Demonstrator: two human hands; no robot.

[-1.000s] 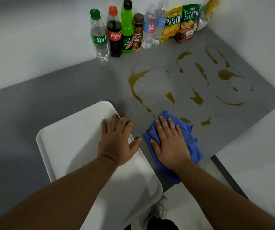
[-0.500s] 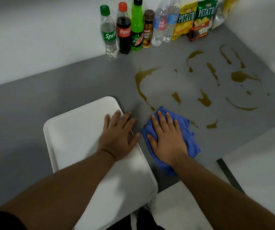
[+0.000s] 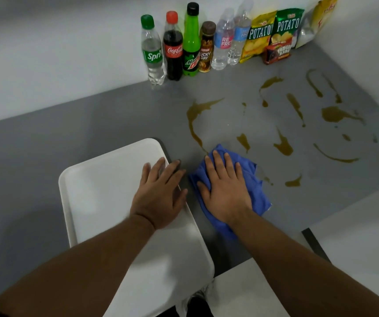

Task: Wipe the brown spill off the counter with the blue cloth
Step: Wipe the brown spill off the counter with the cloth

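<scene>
A crumpled blue cloth (image 3: 258, 191) lies on the grey counter (image 3: 92, 124), and my right hand (image 3: 224, 188) presses flat on it with straight, spread fingers. Brown spill streaks and puddles (image 3: 283, 145) are scattered over the counter beyond and to the right of the cloth; a long streak (image 3: 194, 126) ends right at the cloth's far edge. My left hand (image 3: 159, 195) rests flat on the right rim of a white tray (image 3: 97, 188), its fingertips reaching onto the counter.
Several drink bottles (image 3: 192, 42) stand in a row along the back wall, with snack bags (image 3: 273, 30) and a small box (image 3: 277, 53) in the far right corner. The tray overhangs the counter's near edge. White walls close the back and right sides.
My right hand has pushed the cloth slightly forward and left, up to the end of the long streak. The small brown spot by the cloth's right edge looks smeared. My left hand stays on the tray.
</scene>
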